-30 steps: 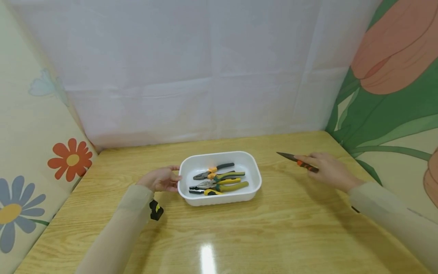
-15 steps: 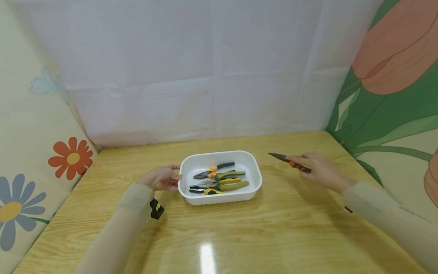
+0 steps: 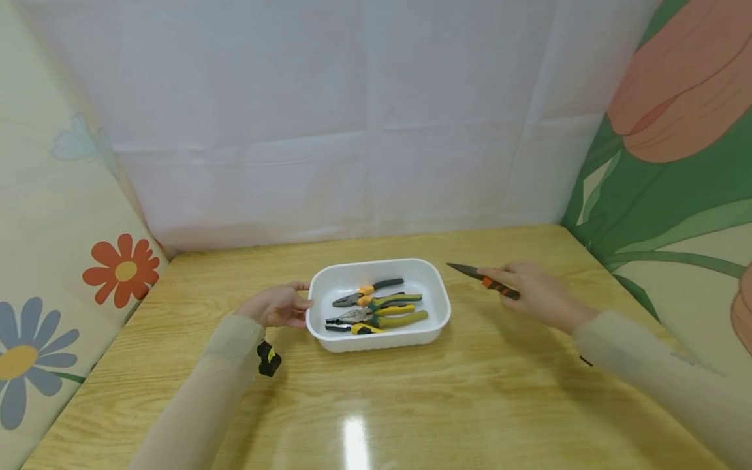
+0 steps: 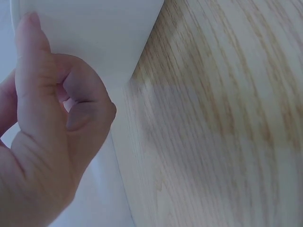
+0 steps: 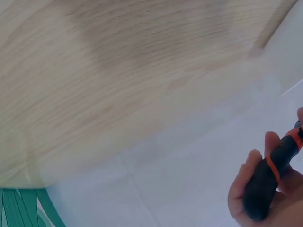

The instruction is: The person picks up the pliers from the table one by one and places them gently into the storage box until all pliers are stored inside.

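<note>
My left hand [image 3: 275, 307] grips the left end of a white plastic tray [image 3: 382, 340]. In the left wrist view its thumb lies at the rim and the other fingers curl against the outer wall [image 4: 102, 42]. Several pliers lie inside the tray, among them yellow-green handled ones [image 3: 402, 320] and one with an orange and black handle [image 3: 384, 285]. To the right of the tray, above the table, my right hand [image 3: 540, 292] holds long-nose pliers [image 3: 496, 286] by their black and orange handles. Their tip points left, near the tray's right rim.
The tray stands on a wood-grain table [image 3: 376, 398]. A white cloth [image 3: 352, 143] hangs behind it. Flower-patterned panels border the left [image 3: 59, 215] and right [image 3: 675, 215]. A black and yellow object [image 3: 269, 359] is at my left wrist.
My right hand has moved left with the long-nose pliers, bringing their tip close to the tray's right side. The left hand and the tray have stayed in place.
</note>
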{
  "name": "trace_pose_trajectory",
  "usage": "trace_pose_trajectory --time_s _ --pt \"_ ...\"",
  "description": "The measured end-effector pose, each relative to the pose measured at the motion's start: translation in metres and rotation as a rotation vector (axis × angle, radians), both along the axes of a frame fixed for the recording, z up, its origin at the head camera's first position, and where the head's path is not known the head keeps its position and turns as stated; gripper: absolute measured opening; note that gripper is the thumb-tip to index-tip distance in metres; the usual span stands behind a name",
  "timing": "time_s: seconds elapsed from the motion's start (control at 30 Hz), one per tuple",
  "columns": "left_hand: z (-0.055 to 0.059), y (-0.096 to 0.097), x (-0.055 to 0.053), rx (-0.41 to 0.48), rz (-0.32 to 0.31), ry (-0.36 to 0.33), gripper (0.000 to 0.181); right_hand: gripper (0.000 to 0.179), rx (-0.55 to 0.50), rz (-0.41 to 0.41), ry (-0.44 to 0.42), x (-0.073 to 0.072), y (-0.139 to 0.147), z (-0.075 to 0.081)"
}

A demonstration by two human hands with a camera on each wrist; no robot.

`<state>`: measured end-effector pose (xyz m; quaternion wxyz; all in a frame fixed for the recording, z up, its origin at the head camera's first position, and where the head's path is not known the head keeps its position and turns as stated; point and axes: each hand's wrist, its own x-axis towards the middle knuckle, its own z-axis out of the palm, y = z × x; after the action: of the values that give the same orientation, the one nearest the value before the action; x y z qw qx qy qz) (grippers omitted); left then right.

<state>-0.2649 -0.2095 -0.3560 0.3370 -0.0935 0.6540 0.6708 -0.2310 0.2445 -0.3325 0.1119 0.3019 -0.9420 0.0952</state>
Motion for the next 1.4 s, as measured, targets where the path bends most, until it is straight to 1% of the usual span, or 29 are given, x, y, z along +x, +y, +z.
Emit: trace_pose_trajectory --time_s 0.2,0.33,0.47,0.57,0.63,0.77,0.9,0.97,1.17,1.23,1.4 --pt "0.0 0.0 0.0 -0.004 -0.001 0.005 0.046 0.054 -0.027 0.042 0.02 0.0 -0.013 -0.003" --pt "-0.001 -0.001 0.001 -0.019 0.005 0.013 0.048 0.054 -0.041 0.071 0.045 0.0 -0.023 0.0" --pt "-0.001 -0.001 0.001 -0.015 0.003 0.014 0.049 0.053 -0.051 0.087 0.069 0.0 -0.03 0.003" --pt "0.0 -0.001 0.002 -0.004 0.0 0.013 0.05 0.052 -0.025 0.099 0.079 0.0 -0.036 0.006" --pt "0.0 -0.002 0.002 -0.004 0.009 0.009 0.05 0.051 -0.005 0.116 0.083 -0.001 -0.04 0.007" --pt "-0.001 -0.001 0.002 -0.004 0.001 0.015 0.05 0.05 0.025 0.159 0.122 -0.002 -0.046 0.008" --pt "-0.002 0.0 0.002 -0.003 -0.013 0.019 0.049 0.051 0.012 0.237 0.169 -0.005 -0.05 0.005" --pt "-0.002 0.0 0.002 -0.004 -0.008 0.014 0.05 0.052 0.0 0.282 0.181 -0.008 -0.051 0.003" --pt "-0.003 0.0 0.001 -0.002 -0.005 0.017 0.051 0.053 0.001 0.415 0.183 -0.02 -0.053 0.002" --pt "-0.002 0.0 0.001 -0.003 -0.007 0.019 0.052 0.055 0.006 0.478 0.195 -0.026 -0.053 0.003" --pt "0.0 0.0 0.001 -0.005 -0.008 0.017 0.053 0.062 0.008 0.673 0.24 -0.045 -0.052 0.002"
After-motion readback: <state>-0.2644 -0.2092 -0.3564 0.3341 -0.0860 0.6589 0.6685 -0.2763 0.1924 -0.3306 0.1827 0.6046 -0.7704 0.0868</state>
